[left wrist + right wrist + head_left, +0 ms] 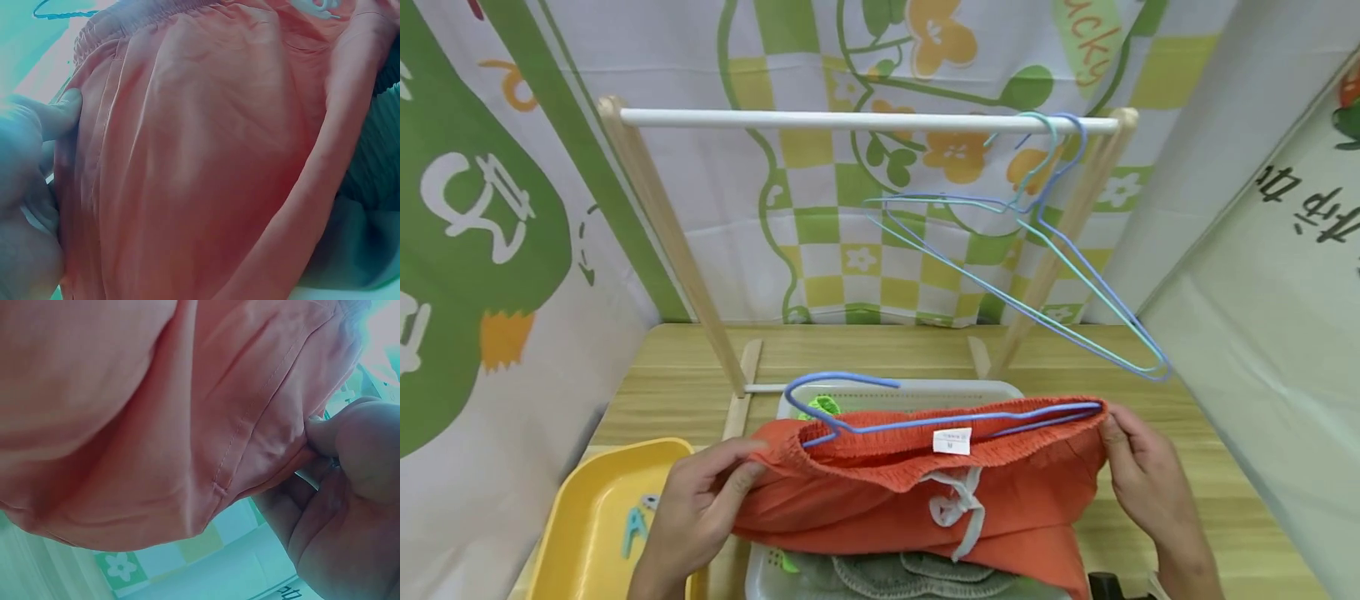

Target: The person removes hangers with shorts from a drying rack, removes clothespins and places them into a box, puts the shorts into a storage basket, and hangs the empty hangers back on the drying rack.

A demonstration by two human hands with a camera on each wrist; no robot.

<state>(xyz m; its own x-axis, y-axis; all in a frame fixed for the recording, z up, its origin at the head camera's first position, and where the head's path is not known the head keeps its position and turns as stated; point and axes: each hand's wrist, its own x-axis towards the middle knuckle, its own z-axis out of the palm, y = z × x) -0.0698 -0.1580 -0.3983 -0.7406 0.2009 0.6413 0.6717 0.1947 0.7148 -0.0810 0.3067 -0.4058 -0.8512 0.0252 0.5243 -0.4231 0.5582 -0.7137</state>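
Observation:
Orange-red shorts [865, 512] with an elastic waist and a white drawstring bow [957, 504] are stretched between my two hands. A blue hanger [940, 421] lies inside the waistband, its hook sticking out at the left above the fabric. My left hand [696, 504] pinches the left side of the shorts between thumb and fingers, just below the waistband, as the left wrist view also shows. At the opposite side, my right hand [1153, 479] pinches the fabric by the right end of the hanger. A white label [951, 441] shows inside the waist.
Behind stands a wooden rack with a white rod [820, 120]; two hangers, one green and one blue [1078, 250], hang at its right. Under the shorts is a pale basket [925, 388] with grey-green clothing [880, 575]. A yellow tray [568, 517] sits at the left.

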